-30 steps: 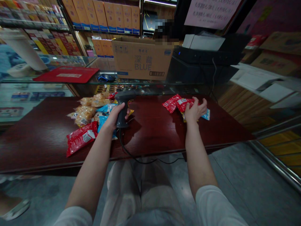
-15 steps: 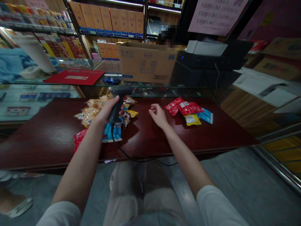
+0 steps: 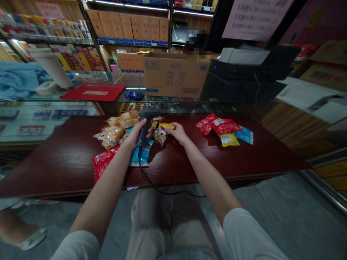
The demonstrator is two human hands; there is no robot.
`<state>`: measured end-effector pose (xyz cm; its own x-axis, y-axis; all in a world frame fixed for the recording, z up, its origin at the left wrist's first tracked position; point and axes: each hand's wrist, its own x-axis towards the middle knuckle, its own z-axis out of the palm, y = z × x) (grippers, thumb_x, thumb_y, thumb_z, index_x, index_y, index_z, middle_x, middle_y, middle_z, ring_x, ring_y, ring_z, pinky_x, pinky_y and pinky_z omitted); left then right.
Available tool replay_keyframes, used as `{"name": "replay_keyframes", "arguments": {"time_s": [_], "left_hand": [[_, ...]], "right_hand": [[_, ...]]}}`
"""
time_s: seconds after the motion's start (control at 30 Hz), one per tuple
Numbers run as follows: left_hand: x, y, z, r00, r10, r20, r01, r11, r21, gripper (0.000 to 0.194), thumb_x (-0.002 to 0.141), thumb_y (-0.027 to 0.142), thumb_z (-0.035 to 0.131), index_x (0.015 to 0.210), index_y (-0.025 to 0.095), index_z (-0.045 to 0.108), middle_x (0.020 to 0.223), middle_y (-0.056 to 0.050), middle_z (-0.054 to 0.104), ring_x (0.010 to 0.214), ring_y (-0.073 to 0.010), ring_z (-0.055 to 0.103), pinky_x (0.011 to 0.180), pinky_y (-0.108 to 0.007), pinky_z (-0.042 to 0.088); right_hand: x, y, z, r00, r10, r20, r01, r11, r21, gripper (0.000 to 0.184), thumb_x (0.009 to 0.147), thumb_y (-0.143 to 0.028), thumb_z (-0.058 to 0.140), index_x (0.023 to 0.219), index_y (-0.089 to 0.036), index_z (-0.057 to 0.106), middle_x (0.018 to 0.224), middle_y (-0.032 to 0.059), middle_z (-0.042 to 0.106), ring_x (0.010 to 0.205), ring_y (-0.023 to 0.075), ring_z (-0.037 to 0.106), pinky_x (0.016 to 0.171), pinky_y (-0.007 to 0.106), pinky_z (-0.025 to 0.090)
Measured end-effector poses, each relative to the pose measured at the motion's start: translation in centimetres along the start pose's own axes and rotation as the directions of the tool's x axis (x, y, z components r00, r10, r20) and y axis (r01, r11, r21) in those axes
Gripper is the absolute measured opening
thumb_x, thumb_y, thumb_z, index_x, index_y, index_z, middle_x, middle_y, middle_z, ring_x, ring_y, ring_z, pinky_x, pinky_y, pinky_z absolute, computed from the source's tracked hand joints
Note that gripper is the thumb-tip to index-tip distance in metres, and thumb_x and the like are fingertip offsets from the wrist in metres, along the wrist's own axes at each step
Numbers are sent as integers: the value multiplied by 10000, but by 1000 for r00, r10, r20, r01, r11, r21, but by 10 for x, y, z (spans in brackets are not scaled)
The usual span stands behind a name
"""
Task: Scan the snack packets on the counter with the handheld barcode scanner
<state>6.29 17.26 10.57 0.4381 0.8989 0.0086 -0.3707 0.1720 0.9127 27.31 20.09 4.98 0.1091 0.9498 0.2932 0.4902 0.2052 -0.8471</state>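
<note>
The box (image 3: 175,74) reads "深藏" above "BLUE"; on the pink sign (image 3: 253,18), "200" and "500" show among blurred Chinese lines.

Both bare forearms reach forward from pale sleeves; the left hand (image 3: 140,133) is curled in a closed grip, the right hand (image 3: 177,133) pinches, fingers pointing left

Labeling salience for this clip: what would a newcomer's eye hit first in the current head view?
Probably the black handheld scanner in the left hand, near the middle, its cable hanging over the table's front edge. Next, the bright snack packets: a red one in the group on the table's right, and a yellow one pinched by the right hand. Behind them stands the big cardboard box marked BLUE.
</note>
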Motion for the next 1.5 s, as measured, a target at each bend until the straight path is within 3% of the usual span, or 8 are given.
{"name": "replay_keyframes", "arguments": {"time_s": [0.07, 0.2, 0.43, 0.57, 0.8, 1.0, 1.23, 1.5], "left_hand": [[4, -2, 6, 1000, -2, 13, 2, 999, 33, 495, 723, 581, 761, 896, 159, 570, 600, 30, 561, 428, -78, 486, 410, -187, 380], [12, -4, 25, 999, -13, 32, 10, 995, 98, 613, 725, 639, 739, 1031, 124, 609, 623, 27, 569, 436, -80, 497, 398, -189, 352], [18, -17, 68, 995, -25, 96, 11, 991, 137, 697, 714, 683, 737, 1082, 101, 623, 639, 24, 585, 457, -85, 531, 430, -199, 383], [15, -27, 81, 995, -26, 96, 15, 994, 111, 736, 693, 693, 748, 1103, 101, 597, 632, 32, 580, 437, -92, 522, 407, -210, 379], [8, -31, 84, 995, -26, 92, 18, 996, 90, 731, 706, 671, 749, 1125, 96, 582, 627, 34, 571, 428, -91, 511, 405, -212, 368], [2, -34, 85, 993, -41, 112, 28, 993, 118, 742, 726, 666, 737, 1156, 84, 579, 643, 26, 578, 438, -93, 520, 407, -215, 378], [-6, -38, 89, 984, -56, 171, 41, 995, 95, 697, 758, 631, 728, 1172, 93, 571, 633, 31, 572, 430, -95, 509, 397, -218, 373], [-6, -41, 88, 980, -81, 182, 54, 987, 148, 696, 778, 639, 705, 1186, 91, 570, 678, 16, 591, 455, -98, 536, 426, -221, 388]], "right_hand": [[4, 6, -22, 997, 80, 0, -79, 984, 157, 237, 769, -340, 729, 918, -202, 608, 856, -4, 718, 730, 151, 687, 634, 292, 598], [10, 19, -82, 972, 226, -61, -131, 743, 656, 415, 624, -367, 830, 901, -247, 545, 883, -53, 679, 780, 133, 673, 634, 251, 592], [0, 47, -154, 930, 260, -260, 60, 590, 805, 349, 652, -316, 846, 889, -228, 606, 850, -37, 732, 832, 142, 712, 791, 285, 605], [-7, 58, -163, 899, 347, -268, 41, 541, 840, 257, 716, -312, 821, 853, -221, 624, 802, -44, 733, 784, 141, 713, 808, 305, 607], [-11, 49, -164, 915, 332, -230, 44, 484, 874, 207, 740, -199, 784, 869, -231, 625, 839, -51, 745, 778, 118, 713, 740, 251, 604], [-15, 44, -166, 901, 422, -103, -35, 307, 951, 21, 808, -231, 635, 818, -235, 617, 748, -32, 709, 743, 136, 700, 705, 264, 601], [-26, 44, -172, 955, 292, 42, -69, 82, 994, 213, 821, -398, 559, 952, -246, 626, 845, 38, 668, 684, 156, 606, 547, 273, 552], [-28, 29, -171, 944, 263, 201, -230, 86, 969, 360, 826, -615, 643, 894, -267, 582, 786, 8, 616, 698, 153, 586, 497, 231, 520]]}}
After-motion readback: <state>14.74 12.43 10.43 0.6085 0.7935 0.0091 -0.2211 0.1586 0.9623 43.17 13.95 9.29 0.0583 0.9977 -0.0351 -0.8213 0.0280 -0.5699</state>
